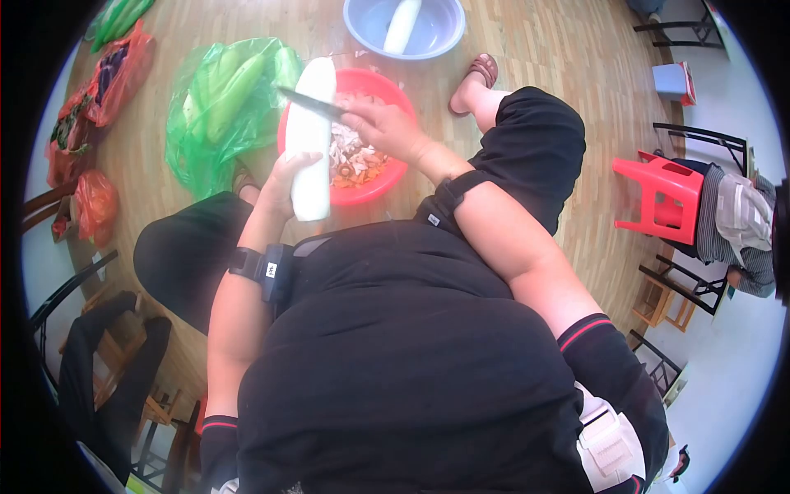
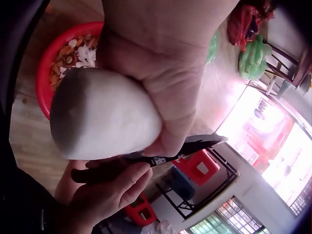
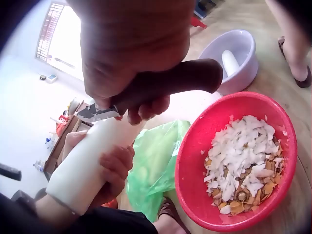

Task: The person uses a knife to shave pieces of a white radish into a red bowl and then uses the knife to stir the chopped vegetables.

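Note:
A long white peeled vegetable (image 1: pixel 309 169) stands tilted in the left hand (image 1: pixel 288 177), whose fingers grip its lower part. The right hand (image 1: pixel 383 128) holds a knife (image 1: pixel 309 101) by its dark handle (image 3: pixel 170 83), with the blade across the upper part of the vegetable. In the right wrist view the blade (image 3: pixel 97 113) lies at the vegetable's (image 3: pixel 83 165) upper end. Behind them is a red basin (image 1: pixel 403 95) with white and orange peelings (image 3: pixel 239 156). The left wrist view shows the vegetable's blunt end (image 2: pixel 102 117) close up.
A green bag (image 1: pixel 218 107) of long pale green vegetables lies left of the basin. A lavender basin (image 1: pixel 448 37) beyond holds another white vegetable (image 1: pixel 402 29). Red bags (image 1: pixel 119 78) lie at the far left. A red stool (image 1: pixel 662 198) and a seated person (image 1: pixel 741 210) are at the right.

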A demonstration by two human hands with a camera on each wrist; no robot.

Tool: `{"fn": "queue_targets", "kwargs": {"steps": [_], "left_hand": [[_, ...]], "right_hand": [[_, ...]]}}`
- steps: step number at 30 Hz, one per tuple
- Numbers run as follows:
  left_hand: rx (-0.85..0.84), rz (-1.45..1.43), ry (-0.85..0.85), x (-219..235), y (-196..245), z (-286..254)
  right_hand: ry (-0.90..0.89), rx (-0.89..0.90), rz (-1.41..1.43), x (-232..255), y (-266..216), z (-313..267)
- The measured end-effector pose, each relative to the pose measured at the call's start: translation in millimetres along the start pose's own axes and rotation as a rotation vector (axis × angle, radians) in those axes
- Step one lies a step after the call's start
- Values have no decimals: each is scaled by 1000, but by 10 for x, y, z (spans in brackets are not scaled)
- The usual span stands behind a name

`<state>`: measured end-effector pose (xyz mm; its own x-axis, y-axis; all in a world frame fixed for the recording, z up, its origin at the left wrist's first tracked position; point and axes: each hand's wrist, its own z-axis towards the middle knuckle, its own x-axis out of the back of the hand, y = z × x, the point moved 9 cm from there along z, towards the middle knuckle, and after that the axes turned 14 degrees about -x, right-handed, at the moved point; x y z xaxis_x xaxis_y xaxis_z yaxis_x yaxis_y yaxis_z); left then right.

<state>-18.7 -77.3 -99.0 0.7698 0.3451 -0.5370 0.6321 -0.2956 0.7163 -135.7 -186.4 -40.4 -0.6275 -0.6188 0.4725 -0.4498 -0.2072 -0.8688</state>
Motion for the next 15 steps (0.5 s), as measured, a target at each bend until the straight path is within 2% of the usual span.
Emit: {"fn": "queue_targets", "kwargs": {"steps": [2,3,5,6,8,9,11,15], "left_hand": [[28,44,-79,-14,-36,-1],[28,44,-80,-59,-14,-15],[26,112,-21,-88,27,-52],[25,110,-21,-114,41,-51],[-20,223,-34,-131,92,-44],[-23,219,-26,-129,90,-43],[-24,319,-10,-97,96,-39],[-69,346,-11,-94,123,-41]], "right_hand": [[57,-207,89,110,300,93],[59,-207,89,144,318,105],[98,-381,-56,211,499,106],[97,-381,-58,212,444,87],[75,-110,23,185,10,8],[67,-107,21,152,-19,-22],[-54,3,-183,-36,-163,-75],[-71,-61,-277,-66,-134,-78]]}}
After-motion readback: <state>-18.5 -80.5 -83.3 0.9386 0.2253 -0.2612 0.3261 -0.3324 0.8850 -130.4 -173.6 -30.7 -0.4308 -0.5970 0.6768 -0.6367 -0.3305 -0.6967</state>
